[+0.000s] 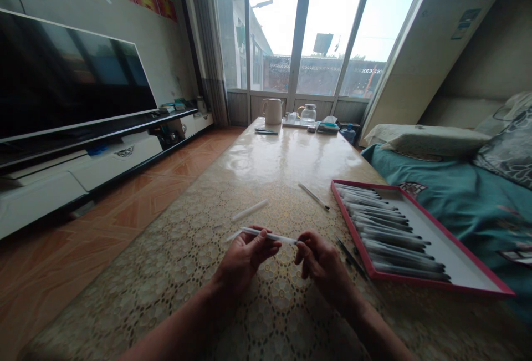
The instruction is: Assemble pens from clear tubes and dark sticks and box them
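A slim, whitish translucent pen [279, 237] lies level between my two hands above the table. My left hand [243, 255] is closed around its left part, thumb on top. At the pen's right end, by a small dark tip, the fingers of my right hand [322, 261] pinch together. Just beyond my left hand a clear plastic tube [250, 210] rests on the cloth. Another pen [313, 196] with a dark end lies farther off to the right. Thin dark pieces [352, 258] sit between my right hand and the red-rimmed box [469, 258].
Many similar pens [390, 228] fill the box's left side. The patterned table [187, 239] stretches toward the window, with a pitcher [272, 111], a glass pot [308, 113] and a tissue pack [328, 123] at its far end. A sofa [440, 183] stands right, a TV cabinet [112, 161] left.
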`<move>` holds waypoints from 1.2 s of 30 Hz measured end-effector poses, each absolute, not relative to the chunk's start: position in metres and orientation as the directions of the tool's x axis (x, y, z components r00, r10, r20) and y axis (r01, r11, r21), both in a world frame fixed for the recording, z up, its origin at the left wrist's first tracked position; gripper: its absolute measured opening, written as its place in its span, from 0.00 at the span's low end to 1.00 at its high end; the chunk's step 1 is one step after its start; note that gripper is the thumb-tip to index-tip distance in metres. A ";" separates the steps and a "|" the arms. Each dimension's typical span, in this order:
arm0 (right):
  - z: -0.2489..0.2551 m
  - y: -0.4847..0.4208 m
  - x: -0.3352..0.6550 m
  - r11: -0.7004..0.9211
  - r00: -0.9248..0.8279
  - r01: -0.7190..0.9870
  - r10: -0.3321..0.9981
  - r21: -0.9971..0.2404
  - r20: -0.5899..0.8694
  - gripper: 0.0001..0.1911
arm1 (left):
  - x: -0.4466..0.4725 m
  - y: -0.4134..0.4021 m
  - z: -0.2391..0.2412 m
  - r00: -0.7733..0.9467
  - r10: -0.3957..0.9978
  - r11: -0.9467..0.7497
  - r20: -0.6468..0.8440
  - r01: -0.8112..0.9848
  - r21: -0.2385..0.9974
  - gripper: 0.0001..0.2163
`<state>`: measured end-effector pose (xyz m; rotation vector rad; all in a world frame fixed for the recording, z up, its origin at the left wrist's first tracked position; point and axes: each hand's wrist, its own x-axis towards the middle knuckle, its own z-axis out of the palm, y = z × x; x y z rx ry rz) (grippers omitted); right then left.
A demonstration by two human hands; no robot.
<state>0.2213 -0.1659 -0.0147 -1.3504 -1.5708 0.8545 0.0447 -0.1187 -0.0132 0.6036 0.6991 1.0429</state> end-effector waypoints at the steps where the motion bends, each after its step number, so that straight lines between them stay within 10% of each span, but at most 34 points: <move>1: -0.016 -0.166 0.221 0.175 -0.036 0.398 0.984 -0.900 0.176 0.19 | 0.045 -0.119 -0.013 0.339 0.913 0.387 -0.225 -0.552 0.739 0.09; 36: -0.022 -0.163 0.225 0.206 -0.098 0.525 0.978 -0.826 0.182 0.17 | 0.046 -0.117 -0.016 0.352 0.910 0.387 -0.220 -0.527 0.756 0.11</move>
